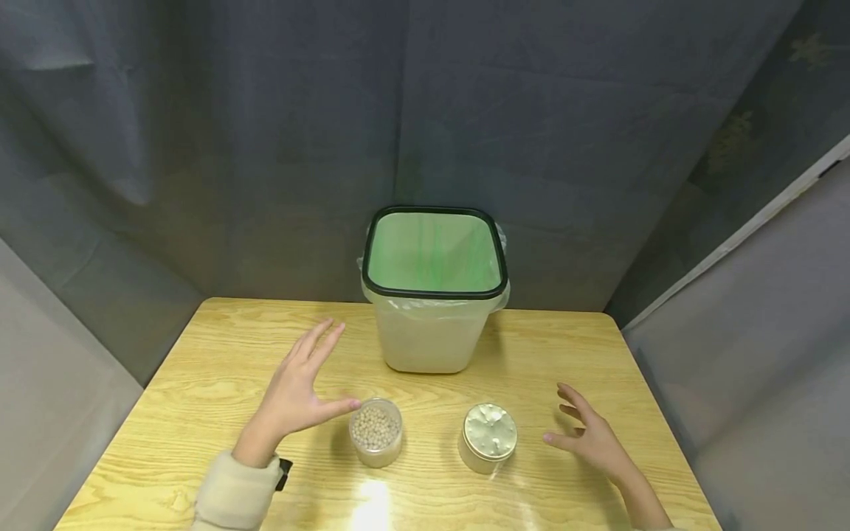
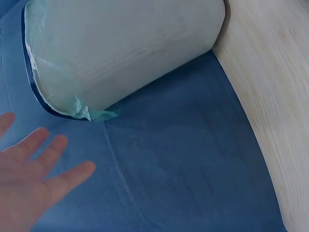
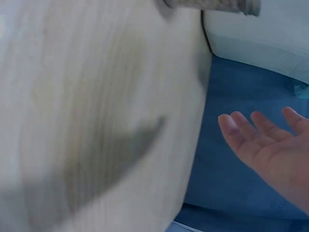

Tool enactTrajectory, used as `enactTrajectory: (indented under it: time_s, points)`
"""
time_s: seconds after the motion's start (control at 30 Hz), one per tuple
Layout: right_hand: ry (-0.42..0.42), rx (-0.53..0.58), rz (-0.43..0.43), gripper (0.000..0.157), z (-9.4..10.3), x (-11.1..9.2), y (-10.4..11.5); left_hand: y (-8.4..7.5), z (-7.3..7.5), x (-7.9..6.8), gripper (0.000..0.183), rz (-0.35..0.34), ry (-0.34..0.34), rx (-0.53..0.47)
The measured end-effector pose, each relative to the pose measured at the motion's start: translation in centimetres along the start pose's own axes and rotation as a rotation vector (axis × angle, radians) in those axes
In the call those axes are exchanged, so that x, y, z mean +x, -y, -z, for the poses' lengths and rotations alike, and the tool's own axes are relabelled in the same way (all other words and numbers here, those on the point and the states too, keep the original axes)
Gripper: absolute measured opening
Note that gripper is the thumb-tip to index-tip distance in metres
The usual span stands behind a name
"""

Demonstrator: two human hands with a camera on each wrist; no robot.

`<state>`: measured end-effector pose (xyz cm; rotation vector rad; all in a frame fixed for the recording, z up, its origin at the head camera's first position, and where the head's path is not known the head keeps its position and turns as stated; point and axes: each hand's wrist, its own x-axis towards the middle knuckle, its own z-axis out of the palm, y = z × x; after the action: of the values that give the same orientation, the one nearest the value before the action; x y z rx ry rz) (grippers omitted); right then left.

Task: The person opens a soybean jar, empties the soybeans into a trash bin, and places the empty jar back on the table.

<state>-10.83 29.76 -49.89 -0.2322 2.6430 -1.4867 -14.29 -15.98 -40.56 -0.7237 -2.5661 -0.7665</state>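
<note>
My left hand (image 1: 292, 394) is held over the left side of the table, fingers straight and thumb spread wide. Its thumb tip overlaps the rim of a clear round jar (image 1: 376, 435) full of small pale beads. To the right of that jar stands a round container (image 1: 489, 440) with a crumpled, pale silvery top. My right hand (image 1: 591, 435) hovers to the right of this container, fingers loosely extended and nothing in it. In the left wrist view the left hand (image 2: 34, 169) shows spread fingers. The right wrist view has the right hand (image 3: 275, 145) with an upturned palm.
A pale waste bin (image 1: 428, 332) with a black rim and a thin plastic liner stands at the table's back edge, behind both containers. The wooden table (image 1: 199, 413) ends against a dark grey curtain (image 1: 299, 147). Light grey panels (image 1: 764, 354) flank both sides.
</note>
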Motion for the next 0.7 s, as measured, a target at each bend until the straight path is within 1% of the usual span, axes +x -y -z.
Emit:
enactTrajectory:
  time_s: [0.23, 0.47, 0.63, 0.7]
  points:
    - [0.035, 0.084, 0.067, 0.088, -1.9, 0.3, -1.0, -0.6, -1.0, 0.3, 0.104, -0.045, 0.006, -0.039]
    - [0.109, 0.185, 0.059, 0.088, -3.6, 0.6, -1.8, -1.2, -2.4, 0.4, 0.104, -0.044, 0.037, -0.132]
    - [0.171, 0.226, 0.054, 0.09, -4.8, 0.8, -2.3, -1.4, -3.3, 0.4, 0.105, -0.046, 0.067, -0.176]
    - [0.186, 0.234, 0.066, 0.092, -5.2, 0.8, -2.4, -1.5, -3.6, 0.4, 0.104, -0.048, 0.079, -0.184]
